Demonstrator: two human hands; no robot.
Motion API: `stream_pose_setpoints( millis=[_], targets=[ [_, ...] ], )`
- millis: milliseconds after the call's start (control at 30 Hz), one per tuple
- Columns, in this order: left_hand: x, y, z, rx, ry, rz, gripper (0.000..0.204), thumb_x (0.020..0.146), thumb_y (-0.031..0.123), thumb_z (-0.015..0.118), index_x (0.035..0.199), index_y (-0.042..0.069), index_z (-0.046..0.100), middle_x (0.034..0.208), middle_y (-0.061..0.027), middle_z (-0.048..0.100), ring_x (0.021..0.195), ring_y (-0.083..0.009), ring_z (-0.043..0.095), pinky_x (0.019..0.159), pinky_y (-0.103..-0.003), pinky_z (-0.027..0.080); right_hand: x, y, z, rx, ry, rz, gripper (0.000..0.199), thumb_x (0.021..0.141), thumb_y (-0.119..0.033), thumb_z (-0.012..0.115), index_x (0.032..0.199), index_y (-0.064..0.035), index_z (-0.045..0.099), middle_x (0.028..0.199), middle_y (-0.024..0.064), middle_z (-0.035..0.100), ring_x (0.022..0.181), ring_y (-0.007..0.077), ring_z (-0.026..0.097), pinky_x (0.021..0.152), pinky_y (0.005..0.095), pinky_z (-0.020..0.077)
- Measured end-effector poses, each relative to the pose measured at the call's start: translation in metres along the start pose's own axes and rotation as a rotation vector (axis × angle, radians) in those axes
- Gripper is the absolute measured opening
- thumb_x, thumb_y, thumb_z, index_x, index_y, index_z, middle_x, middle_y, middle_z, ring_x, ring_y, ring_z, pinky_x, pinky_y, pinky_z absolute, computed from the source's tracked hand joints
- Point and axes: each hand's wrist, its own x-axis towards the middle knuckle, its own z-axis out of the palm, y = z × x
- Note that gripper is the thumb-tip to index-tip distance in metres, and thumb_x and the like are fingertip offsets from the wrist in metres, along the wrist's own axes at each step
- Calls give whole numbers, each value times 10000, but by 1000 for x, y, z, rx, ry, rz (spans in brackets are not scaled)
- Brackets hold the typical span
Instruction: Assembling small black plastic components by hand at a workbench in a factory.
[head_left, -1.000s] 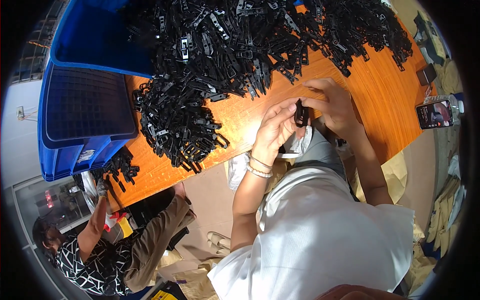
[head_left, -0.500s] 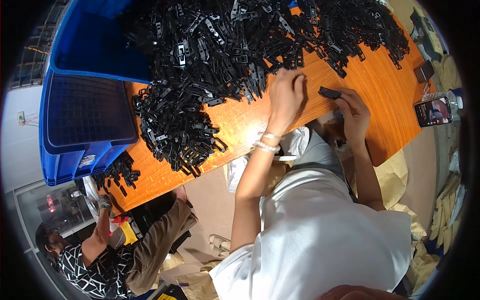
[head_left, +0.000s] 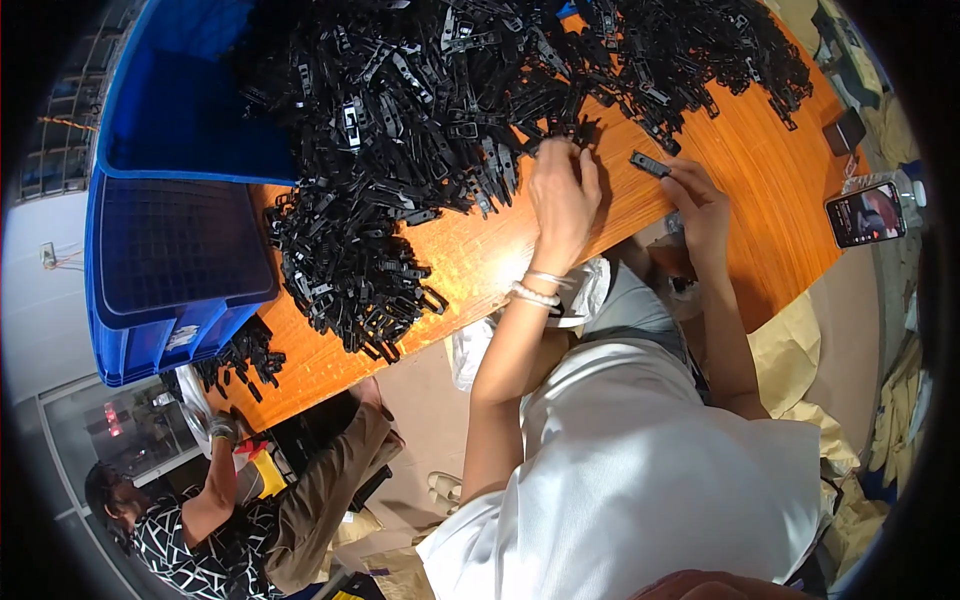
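Between the thumb and fingers of my right hand is a small, narrow black plastic part with a slotted frame, held just above the table. My left hand, with pale bracelets at its wrist, reaches to the near edge of a large heap of similar black parts. Its fingers are bent and closed down against the heap; their tips are hidden, so whatever they grip cannot be made out. Under both hands lies the orange wood-grain table.
Blue plastic crates stand at the table's left end. A phone leans by a clear bottle at the right, near a small dark box. Another person sits at lower left, a hand near a smaller pile. Brown paper lies at right.
The black part in my right hand has moved slightly up and left and now shows its slotted face. My left hand has shifted slightly left, staying at the heap's edge.
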Motion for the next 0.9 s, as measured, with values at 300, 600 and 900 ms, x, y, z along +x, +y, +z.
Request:
stream_pose_setpoints(
  millis=[300, 600, 900],
  targets=[
    [8, 6, -35, -1191, -413, -1055, 216, 822, 143, 561, 750, -59, 585, 641, -107, 589, 484, -129, 541, 446, -211, 438, 2, -12, 11, 87, -85, 195, 114, 795, -65, 571, 844, 29, 611, 698, 23, 591, 605, 41, 468, 552, 168, 350],
    [3, 17, -38, -1091, -519, -1051, 264, 830, 207, 561, 692, -18, 584, 541, -38, 537, 400, -66, 429, 372, -191, 311, -8, -17, 23, 73, -95, 245, 122, 808, -97, 560, 812, 14, 611, 648, 26, 590, 561, 46, 473, 527, 179, 347],
    [-8, 18, -39, -1174, -610, -914, 123, 773, 103, 624, 801, -9, 582, 694, -5, 571, 589, -40, 480, 526, -176, 371, -15, -16, 25, 289, -124, 285, 92, 784, -40, 577, 844, 28, 595, 656, 25, 566, 581, 64, 511, 498, 176, 366]
  ],
)
